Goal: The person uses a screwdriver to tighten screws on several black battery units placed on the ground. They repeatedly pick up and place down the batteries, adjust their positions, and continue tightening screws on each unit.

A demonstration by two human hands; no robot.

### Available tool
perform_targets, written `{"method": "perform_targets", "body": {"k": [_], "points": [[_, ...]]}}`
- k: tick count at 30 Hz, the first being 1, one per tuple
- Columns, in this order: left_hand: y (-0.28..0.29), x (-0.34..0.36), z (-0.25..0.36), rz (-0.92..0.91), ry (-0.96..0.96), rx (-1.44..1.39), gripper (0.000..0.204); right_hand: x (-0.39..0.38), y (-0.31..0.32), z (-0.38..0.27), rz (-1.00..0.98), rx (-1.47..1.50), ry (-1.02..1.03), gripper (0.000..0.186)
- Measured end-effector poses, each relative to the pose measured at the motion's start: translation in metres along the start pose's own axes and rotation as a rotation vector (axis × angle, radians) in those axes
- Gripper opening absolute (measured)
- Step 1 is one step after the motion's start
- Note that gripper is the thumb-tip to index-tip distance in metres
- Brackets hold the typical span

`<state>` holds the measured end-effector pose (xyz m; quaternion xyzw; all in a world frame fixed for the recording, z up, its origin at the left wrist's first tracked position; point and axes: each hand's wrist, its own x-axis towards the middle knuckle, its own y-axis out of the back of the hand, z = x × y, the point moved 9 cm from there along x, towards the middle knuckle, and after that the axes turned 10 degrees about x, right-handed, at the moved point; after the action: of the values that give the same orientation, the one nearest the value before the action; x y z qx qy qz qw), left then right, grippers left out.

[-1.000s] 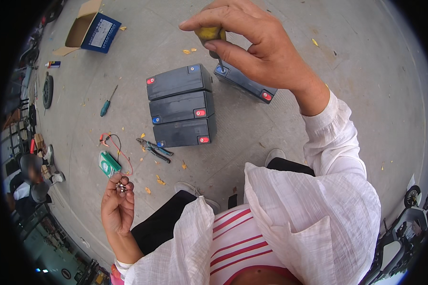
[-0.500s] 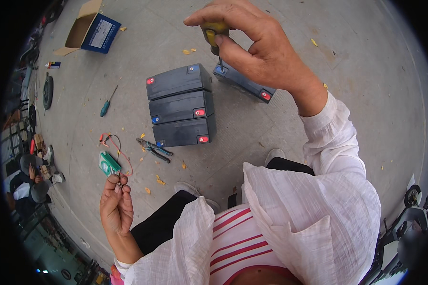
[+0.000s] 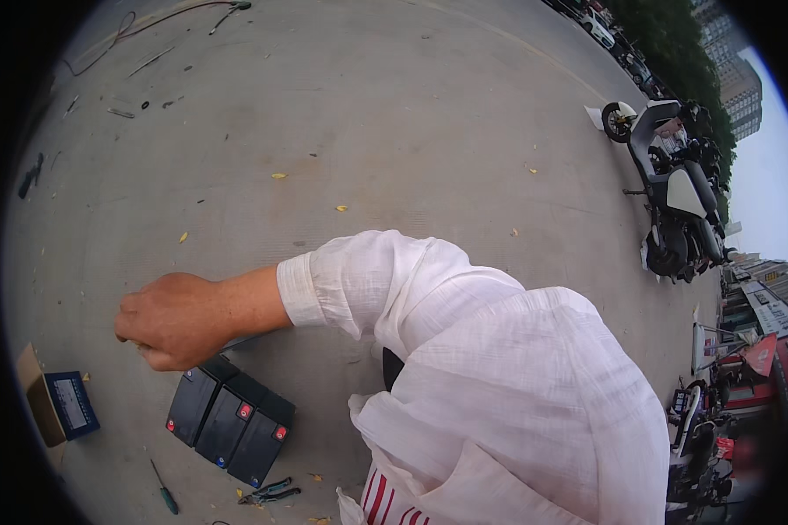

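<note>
My right hand (image 3: pixel 177 319) is closed above the ground, reaching left from a white sleeve. Its fingers curl away from view, so what they hold, if anything, is hidden. Below it three dark batteries (image 3: pixel 226 427) with red and blue terminals stand side by side on the concrete. A sliver of another battery (image 3: pixel 247 339) shows just under my wrist, mostly covered by the arm. Cutting pliers (image 3: pixel 270 493) lie beside the battery row. A teal-handled screwdriver (image 3: pixel 165 492) is on the ground to the left of them. My left hand is outside the picture.
An open blue cardboard box (image 3: pixel 72 404) stands at the left. Small tools (image 3: pixel 31 175) and a red cable (image 3: pixel 171 14) lie farther off on the concrete. A parked scooter (image 3: pixel 678 188) stands at the upper right, with more vehicles (image 3: pixel 700 446) at the lower right.
The view has swung right, so the batteries now sit lower left. My left hand has left the picture. The yellow-and-black screwdriver that was in my right hand no longer shows.
</note>
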<state>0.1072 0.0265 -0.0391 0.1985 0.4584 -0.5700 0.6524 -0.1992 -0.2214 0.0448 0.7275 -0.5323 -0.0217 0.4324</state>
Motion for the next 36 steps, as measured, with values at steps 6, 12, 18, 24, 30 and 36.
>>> {"method": "perform_targets", "body": {"k": [6, 12, 18, 24, 30, 36], "points": [[-0.035, 0.005, 0.002, -0.163, -0.034, 0.042, 0.013, 0.011, -0.006, -0.006, -0.105, -0.247, -0.139, 0.022], [-0.030, -0.002, 0.026, -0.214, -0.192, -0.042, 0.018, 0.046, -0.033, -0.007, -0.135, -0.312, -0.114, 0.017], [-0.026, -0.017, 0.031, -0.131, -0.227, -0.136, 0.030, 0.048, -0.024, -0.003, -0.153, -0.241, -0.244, 0.026], [0.000, -0.019, 0.019, -0.001, -0.272, -0.081, 0.034, 0.037, -0.033, -0.009, -0.191, -0.351, -0.240, 0.028], [-0.007, -0.022, 0.018, 0.003, -0.312, -0.073, 0.037, 0.020, -0.016, -0.012, -0.088, -0.226, -0.093, 0.021], [-0.008, -0.019, 0.024, -0.103, -0.299, -0.057, 0.027, 0.027, -0.005, -0.024, -0.062, -0.153, -0.017, 0.021]]}}
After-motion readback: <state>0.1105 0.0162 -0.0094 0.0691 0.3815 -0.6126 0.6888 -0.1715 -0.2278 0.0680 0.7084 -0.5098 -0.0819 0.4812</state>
